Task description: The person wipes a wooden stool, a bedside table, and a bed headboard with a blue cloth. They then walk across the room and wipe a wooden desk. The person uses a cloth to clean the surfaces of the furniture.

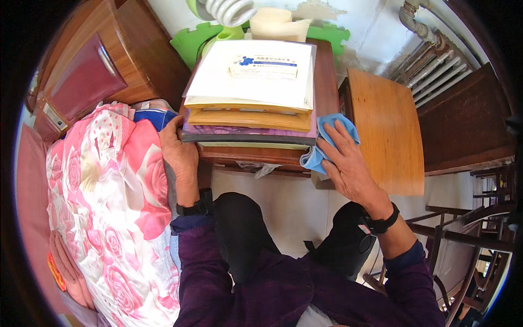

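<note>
Before me, a stack of papers and folders (pixel 249 118) rests on a dark red-brown wooden cabinet (pixel 327 73). A white printed sheet (pixel 204 81) lies on top, with yellowish-brown envelopes or folders and a purple-covered item below it. My left hand (pixel 177 157) is at the stack's front left corner, its fingertips partly hidden behind the edge; whether it grips anything cannot be told. My right hand (pixel 345 163) lies with spread fingers on a crumpled light-blue cloth (pixel 312 159), pressing it against the right front corner of the cabinet, beside the stack.
A bed with a pink rose-patterned cover (pixel 122 229) lies to the left. A light-brown wooden tabletop (pixel 384 135) stands close on the right, near a radiator (pixel 437 73). Behind the stack are a lamp with a spiral bulb (pixel 231 10) and green foam mats (pixel 186 43).
</note>
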### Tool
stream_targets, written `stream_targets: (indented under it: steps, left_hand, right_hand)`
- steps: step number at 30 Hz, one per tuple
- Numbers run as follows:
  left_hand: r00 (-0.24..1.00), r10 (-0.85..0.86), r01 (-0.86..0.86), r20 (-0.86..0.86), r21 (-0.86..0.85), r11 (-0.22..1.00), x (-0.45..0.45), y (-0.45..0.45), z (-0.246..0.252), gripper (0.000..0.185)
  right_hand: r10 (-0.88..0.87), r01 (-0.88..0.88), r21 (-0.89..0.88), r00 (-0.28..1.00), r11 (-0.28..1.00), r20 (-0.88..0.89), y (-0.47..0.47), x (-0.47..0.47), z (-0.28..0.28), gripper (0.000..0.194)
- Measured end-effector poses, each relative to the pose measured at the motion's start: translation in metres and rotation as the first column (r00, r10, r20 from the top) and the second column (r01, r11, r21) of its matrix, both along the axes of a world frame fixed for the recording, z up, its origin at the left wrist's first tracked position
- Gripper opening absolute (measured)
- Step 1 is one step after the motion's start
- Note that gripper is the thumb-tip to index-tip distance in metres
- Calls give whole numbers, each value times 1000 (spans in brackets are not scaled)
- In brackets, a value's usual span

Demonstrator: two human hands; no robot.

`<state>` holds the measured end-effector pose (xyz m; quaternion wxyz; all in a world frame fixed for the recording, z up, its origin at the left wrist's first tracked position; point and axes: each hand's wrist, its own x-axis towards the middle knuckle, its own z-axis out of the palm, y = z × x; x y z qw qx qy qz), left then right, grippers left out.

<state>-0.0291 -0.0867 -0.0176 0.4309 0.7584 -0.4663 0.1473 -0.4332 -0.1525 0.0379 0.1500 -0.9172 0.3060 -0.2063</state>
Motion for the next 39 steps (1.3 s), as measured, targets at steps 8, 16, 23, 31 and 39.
stream_targets:
  steps: [8, 16, 23, 31, 39]
  left_hand:
    - [989, -94, 85, -118, -77, 993, -1, -1, -3, 30]
    - [997, -31, 32, -74, 14, 999, 4, 4, -2, 36]
    - [996, 61, -43, -70, 230, 972, 34, 19, -13, 48]
    - [992, -120, 115, 50, 100, 988, 39, 21, -23, 45]
    - [790, -236, 97, -565, -264, 960, 32, 21, -29, 42]
  right_hand:
    - [-29, 29, 6, 995, 1000, 97, -24, 3, -10, 38]
    - [-121, 100, 131, 979, 986, 165, -21, 9, -18, 37]
    - [-143, 100, 243, 975, 965, 169, -23, 9, -21, 38]
    - [-154, 109, 270, 977, 956, 150, -24, 10, -16, 37]
    - [-186, 145, 228, 968, 963, 168, -20, 14, -21, 38]
